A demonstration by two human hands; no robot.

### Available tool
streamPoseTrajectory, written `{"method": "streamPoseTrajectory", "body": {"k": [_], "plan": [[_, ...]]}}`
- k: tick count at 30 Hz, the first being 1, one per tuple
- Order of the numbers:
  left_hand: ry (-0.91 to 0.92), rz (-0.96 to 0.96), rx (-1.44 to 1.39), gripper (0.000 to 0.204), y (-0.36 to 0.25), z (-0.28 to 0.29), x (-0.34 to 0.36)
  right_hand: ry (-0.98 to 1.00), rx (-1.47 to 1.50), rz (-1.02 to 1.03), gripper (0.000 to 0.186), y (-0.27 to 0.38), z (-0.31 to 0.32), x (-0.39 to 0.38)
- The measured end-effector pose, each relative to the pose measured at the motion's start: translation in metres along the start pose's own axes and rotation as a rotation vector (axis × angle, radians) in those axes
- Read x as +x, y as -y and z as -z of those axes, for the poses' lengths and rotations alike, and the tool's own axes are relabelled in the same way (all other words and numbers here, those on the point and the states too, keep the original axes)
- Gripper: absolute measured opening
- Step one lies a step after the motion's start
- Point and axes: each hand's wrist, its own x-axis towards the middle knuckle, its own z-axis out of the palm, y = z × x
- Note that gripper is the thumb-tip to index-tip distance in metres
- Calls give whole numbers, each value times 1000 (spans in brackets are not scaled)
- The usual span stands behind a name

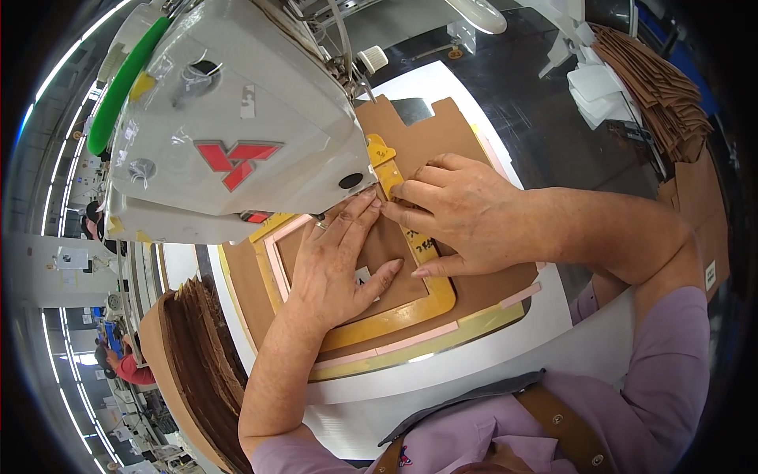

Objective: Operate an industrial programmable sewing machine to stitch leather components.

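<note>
A yellow frame-shaped template (pixel 387 320) lies on a flat brown panel (pixel 497 276), with pink and yellow strips along the panel's edges. My left hand (pixel 335 257) is open and rests flat on the brown material inside the frame. Its fingertips reach to the head of a sewing machine (pixel 237 126), which hides the needle area. From the right, my right hand (pixel 474 213) comes over the frame's right bar, open, with fingers stretched out and thumb apart. Its fingertips meet the bar and the material close to my left fingertips. Neither hand grips anything that I can see.
A white board (pixel 489 355) lies beneath the panel on a dark, shiny tabletop (pixel 545 103). At the left stands a thick stack of brown pieces (pixel 197 363). More brown pieces (pixel 651 91) are piled at the far right, beside folded white material (pixel 596 91).
</note>
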Motion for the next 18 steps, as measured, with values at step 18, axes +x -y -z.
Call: {"method": "streamPoseTrajectory", "body": {"k": [18], "plan": [[-45, -7, -35, 75, 7, -6, -8, -201, -54, -205, 49, -51, -9, 8]]}}
